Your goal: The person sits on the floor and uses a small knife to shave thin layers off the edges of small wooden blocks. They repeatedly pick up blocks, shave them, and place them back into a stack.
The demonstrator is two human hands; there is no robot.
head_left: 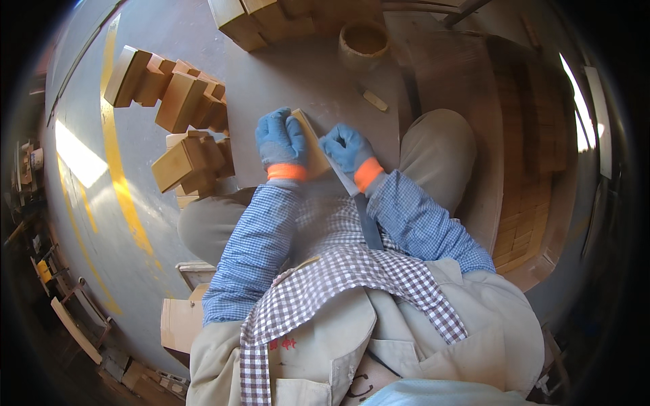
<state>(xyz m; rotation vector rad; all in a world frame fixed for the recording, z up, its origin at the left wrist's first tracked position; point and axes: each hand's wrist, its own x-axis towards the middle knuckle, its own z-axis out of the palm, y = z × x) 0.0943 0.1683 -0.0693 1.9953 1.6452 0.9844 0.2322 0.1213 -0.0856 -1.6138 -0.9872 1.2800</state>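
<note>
Both my hands wear blue gloves with orange cuffs, over a grey-brown work table (305, 74). My left hand (281, 139) is closed on the left side of a light wooden piece (313, 157), which slants across the table's near edge toward my lap. At its right side, my right hand (347, 147) is closed with the fingers curled in; what they hold, if anything, is hidden. A thin grey strip (344, 177) runs below the right hand along the wooden piece. I cannot tell whether it belongs to the wood.
A round tub (364, 46) with brown contents stands at the table's far side, near a small yellowish piece (375, 100). Wooden blocks (186, 101) are stacked at the left, with more blocks (250, 20) at the back. A large carton (491, 149) holds rows of wooden pieces on the right.
</note>
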